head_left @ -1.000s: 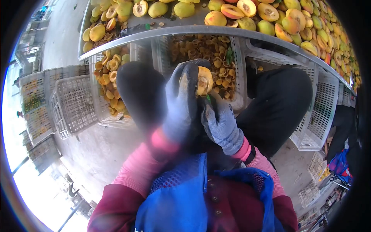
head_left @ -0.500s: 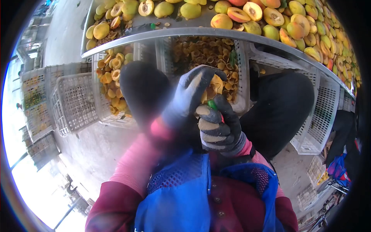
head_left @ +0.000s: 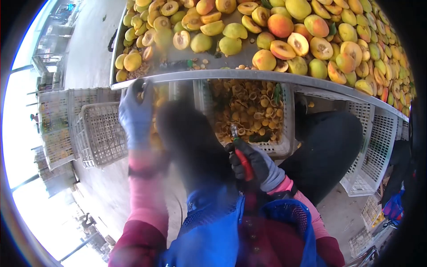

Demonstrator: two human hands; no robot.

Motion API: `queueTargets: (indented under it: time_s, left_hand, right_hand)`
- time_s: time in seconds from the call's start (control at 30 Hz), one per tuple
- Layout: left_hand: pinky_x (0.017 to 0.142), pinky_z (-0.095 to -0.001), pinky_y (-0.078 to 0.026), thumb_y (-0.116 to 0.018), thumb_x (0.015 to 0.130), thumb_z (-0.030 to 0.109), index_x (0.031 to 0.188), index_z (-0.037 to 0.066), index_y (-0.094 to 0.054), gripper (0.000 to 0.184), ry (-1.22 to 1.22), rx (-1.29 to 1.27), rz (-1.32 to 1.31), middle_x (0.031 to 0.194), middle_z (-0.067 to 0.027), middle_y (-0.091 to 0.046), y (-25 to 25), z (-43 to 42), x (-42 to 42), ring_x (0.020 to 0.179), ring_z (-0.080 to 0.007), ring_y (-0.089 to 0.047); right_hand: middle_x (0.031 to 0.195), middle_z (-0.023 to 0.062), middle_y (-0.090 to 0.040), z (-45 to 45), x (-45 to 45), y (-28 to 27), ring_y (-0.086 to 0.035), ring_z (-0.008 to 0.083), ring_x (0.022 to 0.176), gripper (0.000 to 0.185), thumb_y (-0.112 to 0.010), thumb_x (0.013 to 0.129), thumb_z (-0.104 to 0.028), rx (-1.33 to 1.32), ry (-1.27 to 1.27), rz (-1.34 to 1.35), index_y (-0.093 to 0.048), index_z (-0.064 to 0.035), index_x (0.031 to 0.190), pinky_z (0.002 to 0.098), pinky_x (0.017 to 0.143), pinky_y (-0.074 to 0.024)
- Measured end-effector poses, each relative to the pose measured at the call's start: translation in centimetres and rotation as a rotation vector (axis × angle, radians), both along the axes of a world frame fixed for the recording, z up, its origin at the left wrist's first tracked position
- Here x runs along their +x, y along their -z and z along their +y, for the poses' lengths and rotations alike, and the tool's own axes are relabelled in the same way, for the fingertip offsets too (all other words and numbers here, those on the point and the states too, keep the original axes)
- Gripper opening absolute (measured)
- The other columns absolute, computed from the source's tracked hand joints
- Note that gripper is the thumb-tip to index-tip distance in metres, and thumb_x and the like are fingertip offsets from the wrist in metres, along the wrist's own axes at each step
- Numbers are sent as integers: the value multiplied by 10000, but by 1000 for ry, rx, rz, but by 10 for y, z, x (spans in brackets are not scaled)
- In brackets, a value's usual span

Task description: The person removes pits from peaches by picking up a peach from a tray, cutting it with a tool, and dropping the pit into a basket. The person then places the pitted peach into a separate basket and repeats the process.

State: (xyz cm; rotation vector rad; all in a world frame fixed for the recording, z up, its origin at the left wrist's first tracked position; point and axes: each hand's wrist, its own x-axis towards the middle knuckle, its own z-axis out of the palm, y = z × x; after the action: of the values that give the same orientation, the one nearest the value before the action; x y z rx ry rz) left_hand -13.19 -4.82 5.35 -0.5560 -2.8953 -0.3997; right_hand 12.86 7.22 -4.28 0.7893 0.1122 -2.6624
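Well below the metal rim point(head_left: 249, 74), right hand point(head_left: 259, 163) round red-handled tool point(head_left: 244, 163); left hand point(head_left: 136, 113) at rim, hold unclear.

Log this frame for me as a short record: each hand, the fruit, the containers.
left hand: grey-blue glove, blurred, by the table edge; grip unclear
right hand: grey-and-black glove, closed on a red-handled tool with a metal tip
tabletop: metal-rimmed table bearing yellow-green and reddish fruit, whole and halved
below table: pale perforated plastic crate holding hollow orange-brown fruit pieces
far left: grey-white slatted plastic crate on the floor
hands touching each other: no
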Motion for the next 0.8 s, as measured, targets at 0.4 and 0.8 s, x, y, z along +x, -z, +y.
queueTargets:
  time_s: [0.4,0.8]
  left_hand:
    - [717,-261,-481,-654,827,193,1160,8,-548,396,452,386,-732,975,-59,-626,51,116,-33,860,-140,-599]
    - [694,-340,-484,-673,791,144,1018,55,-645,245,494,688,-496,872,-122,-630,79,106,78,773,-249,-622]
  right_hand:
    - [595,19,-494,23,-6,7,-457,98,430,352,-518,935,-386,681,211,-122,-556,-42,1001,227,384,-365]
    - [888,16,-536,20,2,-23,-515,51,774,148,-494,927,-69,483,337,152,-488,-56,1074,174,649,-445]
